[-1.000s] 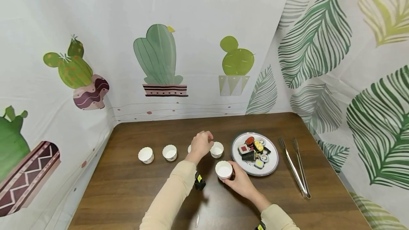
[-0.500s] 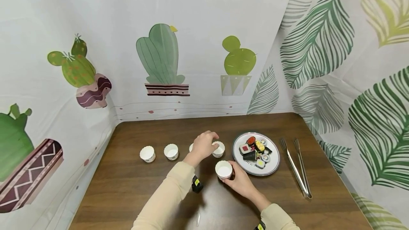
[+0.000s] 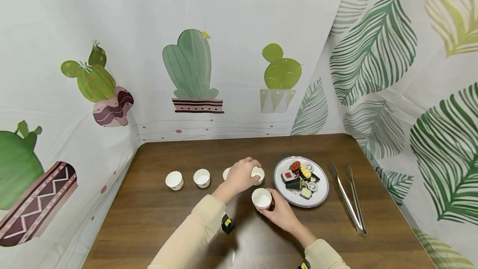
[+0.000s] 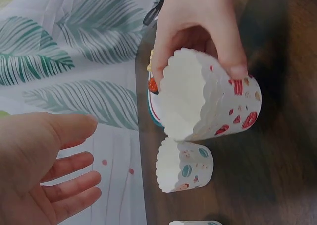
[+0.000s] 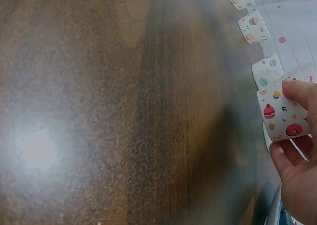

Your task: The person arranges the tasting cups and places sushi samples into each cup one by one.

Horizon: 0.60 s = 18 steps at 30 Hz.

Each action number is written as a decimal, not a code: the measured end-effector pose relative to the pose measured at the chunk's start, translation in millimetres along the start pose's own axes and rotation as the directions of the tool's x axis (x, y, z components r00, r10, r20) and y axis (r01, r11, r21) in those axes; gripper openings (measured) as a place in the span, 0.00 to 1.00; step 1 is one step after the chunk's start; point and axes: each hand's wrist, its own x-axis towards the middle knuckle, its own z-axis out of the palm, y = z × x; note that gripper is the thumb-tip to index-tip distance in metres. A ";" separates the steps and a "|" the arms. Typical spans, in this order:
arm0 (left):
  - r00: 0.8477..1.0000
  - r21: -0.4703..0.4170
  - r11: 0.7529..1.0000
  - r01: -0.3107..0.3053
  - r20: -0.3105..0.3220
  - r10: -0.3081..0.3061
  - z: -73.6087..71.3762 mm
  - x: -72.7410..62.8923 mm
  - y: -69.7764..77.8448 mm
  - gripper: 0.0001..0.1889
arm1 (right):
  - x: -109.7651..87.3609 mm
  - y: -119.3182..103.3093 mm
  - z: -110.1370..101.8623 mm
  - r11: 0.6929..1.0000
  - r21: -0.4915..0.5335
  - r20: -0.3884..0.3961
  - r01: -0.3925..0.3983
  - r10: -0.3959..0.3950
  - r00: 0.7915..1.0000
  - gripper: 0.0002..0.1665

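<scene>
My right hand (image 3: 281, 213) holds a white paper baking cup (image 3: 261, 198) with a scalloped rim. Red sweets are printed on this cup (image 4: 230, 111), and a thumb and fingers grip its sides. My left hand (image 3: 240, 175) hovers by another white paper cup (image 3: 258, 176) just behind it, partly covering it in the head view. In the left wrist view, the left hand (image 4: 44, 165) has its fingers loosely spread and apart from that cup (image 4: 190, 166). A third cup (image 3: 225, 172) is mostly hidden behind the left hand.
Two more paper cups (image 3: 174, 180) stand in the row to the left on the brown wooden table (image 3: 149, 227). A blue-rimmed plate (image 3: 321, 194) of sushi pieces lies right of the hands. Metal tongs (image 3: 351, 202) lie beyond it, and a patterned cloth (image 3: 239, 53) hangs behind.
My left hand has shifted a little to the right, over the cup behind the held one. The right hand keeps its grip and stays nearly still. The head view has turned slightly.
</scene>
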 end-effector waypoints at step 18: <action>0.996 0.023 0.996 -0.087 -0.009 0.087 13.9 -23.5 4.2 0.14 | 1.6 -5.3 3.1 0.998 0.063 0.016 -0.006 0.005 1.000 0.38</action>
